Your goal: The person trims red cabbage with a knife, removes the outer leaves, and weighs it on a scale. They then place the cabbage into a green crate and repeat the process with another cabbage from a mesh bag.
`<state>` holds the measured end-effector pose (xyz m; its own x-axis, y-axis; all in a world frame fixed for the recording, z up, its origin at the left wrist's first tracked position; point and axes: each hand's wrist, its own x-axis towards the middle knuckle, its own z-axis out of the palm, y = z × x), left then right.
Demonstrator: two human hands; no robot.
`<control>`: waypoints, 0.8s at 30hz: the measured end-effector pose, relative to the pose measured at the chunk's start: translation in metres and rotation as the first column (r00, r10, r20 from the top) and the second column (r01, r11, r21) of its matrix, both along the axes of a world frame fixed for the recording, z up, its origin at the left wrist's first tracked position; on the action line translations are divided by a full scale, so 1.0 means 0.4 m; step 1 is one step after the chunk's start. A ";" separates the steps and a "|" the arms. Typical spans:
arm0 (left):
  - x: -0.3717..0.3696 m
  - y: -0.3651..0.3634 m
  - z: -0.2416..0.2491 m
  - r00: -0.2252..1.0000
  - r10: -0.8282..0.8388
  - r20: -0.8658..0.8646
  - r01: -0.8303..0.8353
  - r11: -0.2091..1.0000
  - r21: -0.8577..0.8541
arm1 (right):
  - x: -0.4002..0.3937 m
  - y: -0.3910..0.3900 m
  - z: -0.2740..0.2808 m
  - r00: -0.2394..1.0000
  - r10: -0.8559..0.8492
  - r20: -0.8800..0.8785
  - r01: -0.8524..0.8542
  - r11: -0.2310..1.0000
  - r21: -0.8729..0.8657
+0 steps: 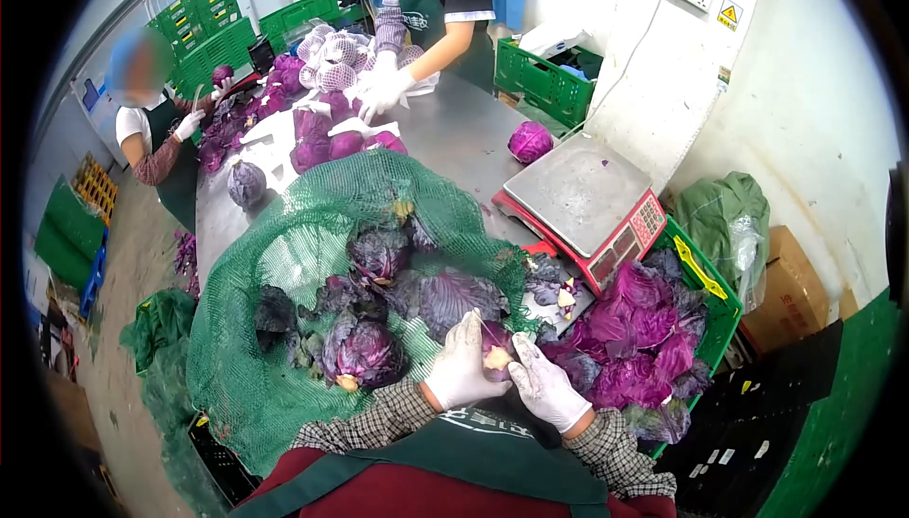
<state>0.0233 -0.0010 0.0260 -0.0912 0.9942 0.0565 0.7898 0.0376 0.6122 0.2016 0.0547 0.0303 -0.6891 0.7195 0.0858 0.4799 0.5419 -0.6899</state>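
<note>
A small red cabbage (495, 340) with its pale cut stem facing me is between my two white-gloved hands. My left hand (460, 368) grips it from the left, fingers around its far side. On its right side, my right hand (549, 390) presses with fingers together; part of the grip is hidden. Just beyond them, a green mesh sack (237, 329) lies spread on the table. Inside the sack's opening are a dark leafy cabbage (365, 352), another cabbage (379, 251) and a large loose leaf (459, 300).
A red scale (582, 191) stands at the right, near a lone cabbage (530, 142). A green crate (724, 314) beside me holds purple leaves (630, 348). Across the metal table (464, 144), two co-workers handle cabbages; netted cabbages (336, 59) are piled at the far end.
</note>
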 end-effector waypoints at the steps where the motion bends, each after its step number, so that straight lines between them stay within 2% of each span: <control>1: -0.001 0.003 0.001 1.000 0.002 0.003 -0.002 1.000 -0.001 | -0.004 0.003 -0.002 1.000 0.003 0.019 -0.003 1.000 -0.015; 6: 0.000 0.014 0.005 1.000 0.007 -0.024 -0.007 1.000 -0.011 | -0.014 0.020 0.011 0.997 0.014 0.079 -0.008 0.998 -0.065; 9: 0.003 0.027 0.005 1.000 -0.011 -0.024 0.010 1.000 -0.005 | -0.040 0.035 0.049 0.984 -0.005 0.177 0.027 0.992 -0.121; 10: 0.010 0.031 -0.005 1.000 0.012 -0.011 -0.011 1.000 0.029 | -0.037 0.054 0.015 0.971 0.028 0.237 -0.004 0.995 -0.099; 11: 0.012 0.036 -0.023 1.000 0.028 -0.008 -0.028 0.999 0.043 | -0.037 0.059 0.013 0.986 0.014 0.163 0.000 0.996 -0.089; 13: 0.018 0.045 -0.022 0.996 0.085 0.037 -0.084 0.996 -0.038 | -0.044 0.088 0.026 0.984 0.040 0.175 -0.021 0.994 -0.109; 14: 0.021 0.045 0.008 0.995 0.102 0.005 -0.101 0.993 -0.062 | -0.043 0.101 0.017 0.987 0.061 0.151 -0.051 0.997 -0.066; 15: 0.021 0.049 0.009 0.994 0.106 -0.021 -0.107 0.993 -0.045 | -0.040 0.117 -0.018 0.984 0.110 0.140 -0.120 0.991 0.061; 17: 0.027 0.051 -0.007 0.992 0.113 -0.062 -0.114 0.993 -0.011 | -0.035 0.136 -0.040 0.993 0.115 0.024 -0.117 0.984 0.131; 18: 0.028 0.050 -0.015 0.990 0.115 -0.083 -0.115 0.993 0.002 | -0.033 0.149 -0.050 0.986 0.140 0.087 -0.151 0.980 0.131; 19: 0.026 0.055 -0.013 0.995 0.095 -0.040 -0.097 0.994 -0.056 | -0.036 0.152 -0.052 0.991 0.128 0.028 -0.131 0.975 0.179; 21: 0.037 0.026 0.010 0.995 0.093 -0.040 -0.094 0.996 -0.010 | -0.044 0.182 -0.013 0.920 0.171 0.354 -0.266 0.933 0.241; 22: 0.049 0.005 -0.021 0.988 0.053 -0.145 -0.040 0.995 0.090 | -0.022 0.220 -0.072 0.981 0.070 0.181 -0.124 0.943 0.307; 23: 0.068 -0.012 -0.064 0.982 0.026 -0.186 -0.001 0.991 0.134 | 0.010 0.254 -0.124 0.941 0.066 0.333 -0.193 0.910 0.367; 24: 0.059 -0.031 -0.088 0.991 0.013 -0.134 0.017 0.976 0.218 | 0.038 0.259 -0.179 0.930 0.060 0.362 -0.252 0.820 0.513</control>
<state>0.0469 -0.0136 -0.0093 -0.0657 0.9566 0.2840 0.8652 -0.0872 0.4938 0.2168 0.1581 -0.0413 -0.8455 0.5003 0.1865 0.4934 0.8656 -0.0850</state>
